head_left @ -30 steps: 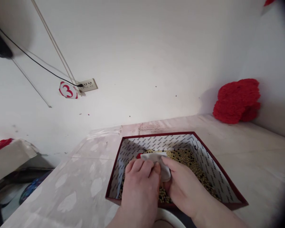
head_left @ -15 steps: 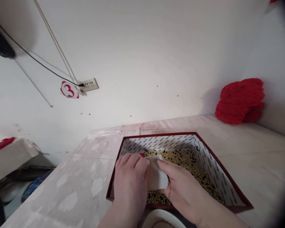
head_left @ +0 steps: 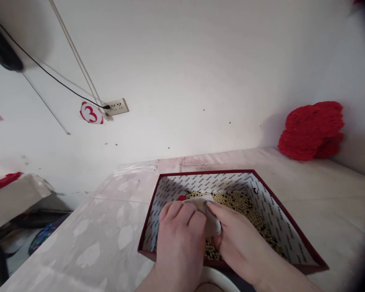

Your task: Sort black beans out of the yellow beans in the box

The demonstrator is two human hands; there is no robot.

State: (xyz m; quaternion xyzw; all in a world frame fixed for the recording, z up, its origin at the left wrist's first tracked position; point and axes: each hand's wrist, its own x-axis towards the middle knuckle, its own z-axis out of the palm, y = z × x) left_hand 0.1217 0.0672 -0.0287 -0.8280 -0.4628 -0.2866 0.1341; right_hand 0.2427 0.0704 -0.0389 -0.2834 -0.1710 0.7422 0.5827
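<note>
My right hand [head_left: 240,239] grips the right side of a pale, flat-faced object with rounded corners [head_left: 213,225], its thumb on the upper face. What kind of object it is, I cannot tell. My left hand [head_left: 181,243] is curled closed over that object's left side; its fingertips, and whatever is in them, are hidden. Both hands are above a dark red open box [head_left: 207,172] with a printed white lining. Yellowish and black beads or beans [head_left: 246,209] cover its bottom. A small red thing [head_left: 181,198] shows just beyond my left knuckles.
A white round bowl or dish [head_left: 217,280] stands at the near side of the box, partly cut off. Red fluffy material [head_left: 312,130] lies at the back right of the cloth-covered table [head_left: 109,227]. A power strip [head_left: 118,106] with a plugged cable is on the wall.
My left hand has shifted right and covers more of the pale object. That object has tilted and moved slightly right. The whole view has shifted a little.
</note>
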